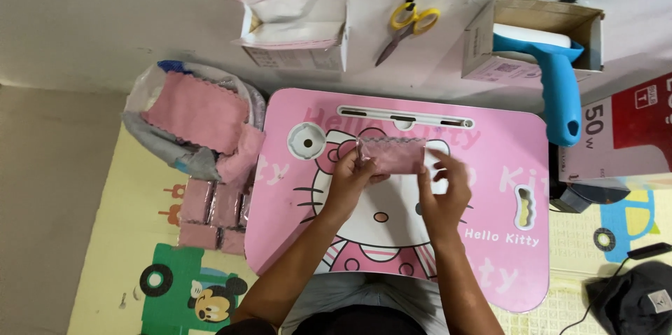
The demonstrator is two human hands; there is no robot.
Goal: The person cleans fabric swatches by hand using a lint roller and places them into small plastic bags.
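Both forearms reach up from the bottom edge toward the middle of a pink lap desk (490, 167) printed with a cartoon cat. On this surface the left hand (352, 179) and the right hand (442, 191) meet at a small pink cloth (393, 154) with a zigzag edge, which seems to sit inside a clear sleeve, though the blur makes that hard to confirm. Each hand's grip is closed on the cloth: the left pinches its left end between thumb and fingers, and the right holds the right end with fingers partly spread. The cloth lies flat near the desk's centre, just below a long slot along the far edge.

Left of the desk, on a colourful play mat (126, 251), small wrapped pink packets (210, 212) lie in rows touching the desk's side. Beyond them an open plastic bag (150, 132) holds a loose heap of the same pink cloths (199, 111).

On the pale floor farther off stands an open white box (297, 34) with a stack of pink-edged sleeves in it. Yellow-handled scissors (406, 23) lie near it. To the right, a cardboard box (532, 34) holds a lint roller (556, 76) whose blue handle hangs out over the desk's corner. A red and white carton (623, 132) rests at the right edge, and a dark cap (633, 300) lies in the lower right corner.
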